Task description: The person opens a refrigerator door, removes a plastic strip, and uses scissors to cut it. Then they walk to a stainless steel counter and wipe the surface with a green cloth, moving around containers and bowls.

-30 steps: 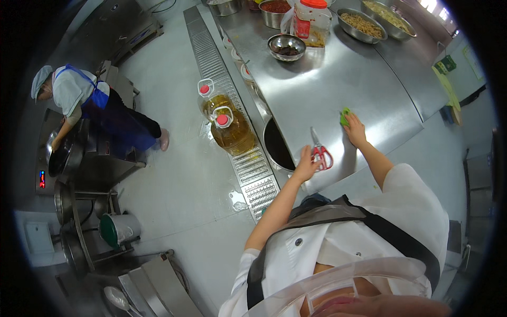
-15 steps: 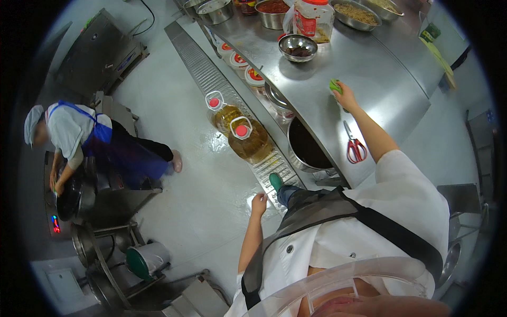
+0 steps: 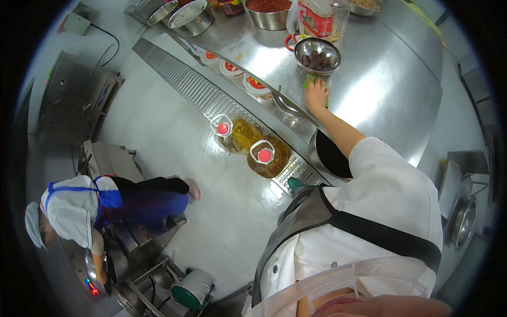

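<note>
My right hand (image 3: 316,95) presses a bright green cloth (image 3: 311,79) against the steel table (image 3: 383,98), its fingers bent over it. The cloth is partly hidden under the hand. Just beyond my fingertips stands a small steel bowl (image 3: 317,55) with dark brown chunks in it. Behind the bowl is a clear plastic jar (image 3: 319,18) with a red label, and a red ring-shaped piece (image 3: 289,43) shows at the bowl's left. My left hand is out of view.
Steel basins, one with red chopped food (image 3: 268,6), line the table's far side. Two large oil jugs (image 3: 269,156) stand on the floor drain grate (image 3: 179,68) left of the table. Lidded tubs and a pot (image 3: 330,153) sit below. A co-worker (image 3: 79,206) works at the left.
My right hand has moved left and forward with the green cloth, close to the bowl. My left hand has gone out of view. The red-handled scissors no longer show, and the whole view has shifted.
</note>
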Demonstrator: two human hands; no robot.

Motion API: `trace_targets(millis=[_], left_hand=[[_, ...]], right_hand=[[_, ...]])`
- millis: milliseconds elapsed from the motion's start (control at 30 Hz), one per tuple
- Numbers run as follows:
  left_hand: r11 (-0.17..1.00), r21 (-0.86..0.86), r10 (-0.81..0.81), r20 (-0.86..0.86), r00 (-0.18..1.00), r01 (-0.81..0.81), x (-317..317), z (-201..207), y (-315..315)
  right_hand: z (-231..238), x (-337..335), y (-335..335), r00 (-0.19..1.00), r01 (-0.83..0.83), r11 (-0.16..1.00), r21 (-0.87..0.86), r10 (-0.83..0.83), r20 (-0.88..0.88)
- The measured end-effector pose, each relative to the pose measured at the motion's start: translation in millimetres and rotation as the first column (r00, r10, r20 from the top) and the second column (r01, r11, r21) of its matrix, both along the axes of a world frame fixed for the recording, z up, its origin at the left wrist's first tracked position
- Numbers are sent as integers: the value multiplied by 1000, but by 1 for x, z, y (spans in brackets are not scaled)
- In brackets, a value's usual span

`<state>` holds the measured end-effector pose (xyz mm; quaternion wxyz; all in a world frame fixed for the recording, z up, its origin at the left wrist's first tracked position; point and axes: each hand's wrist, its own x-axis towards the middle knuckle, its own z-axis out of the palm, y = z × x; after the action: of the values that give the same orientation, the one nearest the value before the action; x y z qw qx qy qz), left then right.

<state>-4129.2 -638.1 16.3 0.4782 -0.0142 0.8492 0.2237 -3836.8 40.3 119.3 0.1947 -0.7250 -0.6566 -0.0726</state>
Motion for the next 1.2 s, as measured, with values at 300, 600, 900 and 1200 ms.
trace_targets(millis=[300,600,900,1200], left_hand=[[972,231,11,80,997,-29,-115,-19,113],[950,284,-168,119,979,128,-292,-61,188],[950,231,-260,218,941,209,-420,-72,247],[947,246,-265,240,934,205,-467,-48,330]], right_hand=[[4,-57,49,997,50,999,-8,-50,-61],[1,-73,26,973,219,972,81,-213,-84],[0,-120,26,735,678,732,71,-674,-72],[-14,-274,158,870,494,867,65,-493,-32]])
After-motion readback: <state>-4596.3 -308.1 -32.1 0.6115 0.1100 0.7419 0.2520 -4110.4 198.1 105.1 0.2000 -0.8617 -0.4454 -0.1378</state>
